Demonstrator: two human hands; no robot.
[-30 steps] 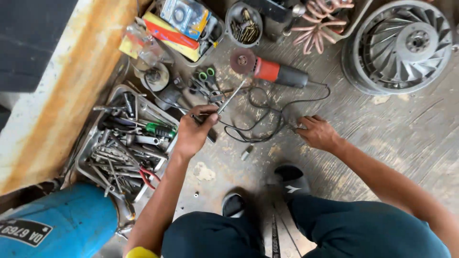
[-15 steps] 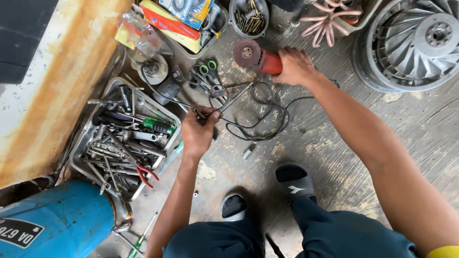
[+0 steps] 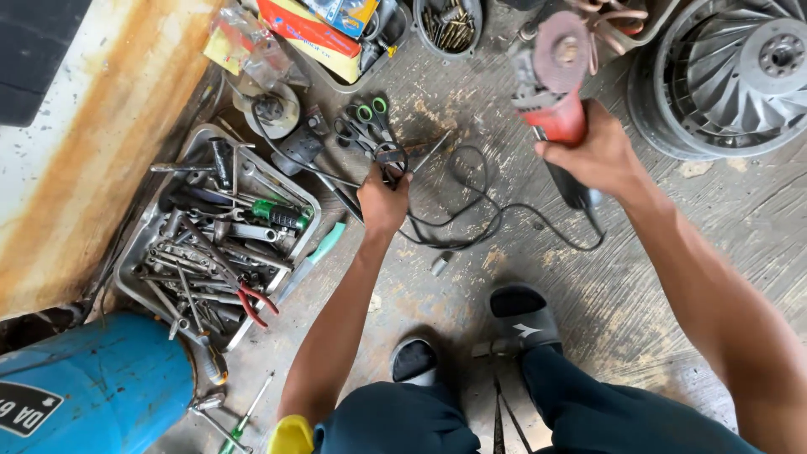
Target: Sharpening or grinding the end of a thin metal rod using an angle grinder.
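My right hand (image 3: pixel 593 155) grips a red angle grinder (image 3: pixel 555 92) by its body and holds it above the concrete floor, its worn disc facing up. The grinder's black cable (image 3: pixel 471 214) loops over the floor between my hands. My left hand (image 3: pixel 382 200) is closed on a small dark tool (image 3: pixel 391 158) beside green-handled pliers (image 3: pixel 370 118). My two feet in black sandals (image 3: pixel 521 315) rest on the floor below.
A metal tray (image 3: pixel 151 223) full of wrenches, screwdrivers and red pliers lies at left. A blue cylinder (image 3: pixel 92 391) sits at bottom left, a finned metal impeller (image 3: pixel 727 71) at top right, boxes and a bolt tub (image 3: pixel 450 25) at top. A rusty panel (image 3: pixel 76 143) borders the left.
My right hand moved from the floor to the grinder, took hold of it and lifted it off the ground. My left hand stayed near the pliers with the dark tool.
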